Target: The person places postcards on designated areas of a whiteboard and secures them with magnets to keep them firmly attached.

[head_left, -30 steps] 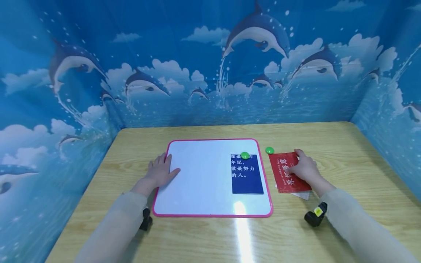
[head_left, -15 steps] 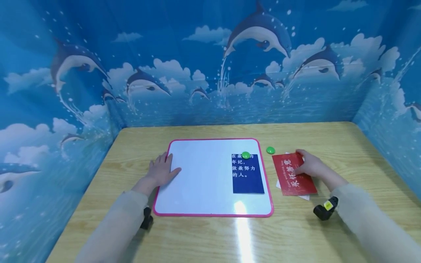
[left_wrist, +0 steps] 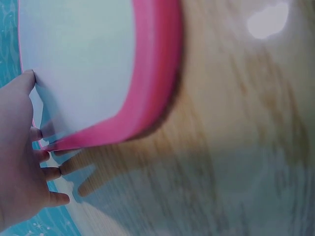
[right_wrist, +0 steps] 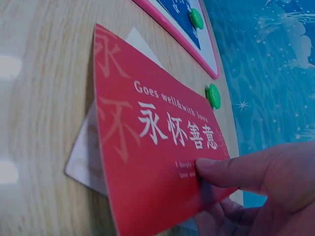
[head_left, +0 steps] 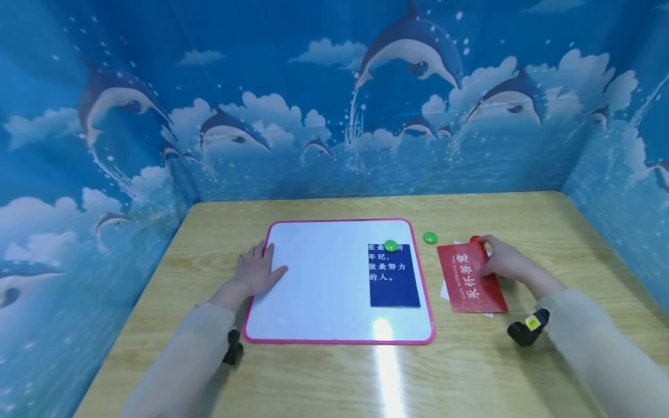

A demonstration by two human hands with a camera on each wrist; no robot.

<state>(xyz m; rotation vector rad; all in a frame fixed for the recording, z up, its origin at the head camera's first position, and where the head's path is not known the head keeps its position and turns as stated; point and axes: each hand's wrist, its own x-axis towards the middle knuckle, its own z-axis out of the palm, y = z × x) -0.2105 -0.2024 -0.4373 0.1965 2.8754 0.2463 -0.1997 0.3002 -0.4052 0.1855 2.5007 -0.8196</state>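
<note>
My left hand (head_left: 254,271) rests with fingers spread over the left edge of a pink-framed whiteboard (head_left: 313,278). In the left wrist view its thumb lies toward the white surface and the other fingers reach past the frame. My right hand (head_left: 504,259) pinches a red card (right_wrist: 152,147) with white characters, thumb on its printed face and fingers behind. The card is tilted up over a pale card (right_wrist: 86,147), mostly hidden beneath it. A small red round piece (head_left: 474,238) shows at the right fingertips.
A dark blue card (head_left: 393,290) lies on the board's right side, with a green round magnet (head_left: 390,246) at its top. Another green magnet (head_left: 430,238) sits on the wooden table (head_left: 334,377), right of the board. A dolphin-print curtain (head_left: 292,168) surrounds the table.
My right hand has drawn the red card slightly to the right, showing more of the pale card's left edge. The small red piece has come into sight. My left hand stays put.
</note>
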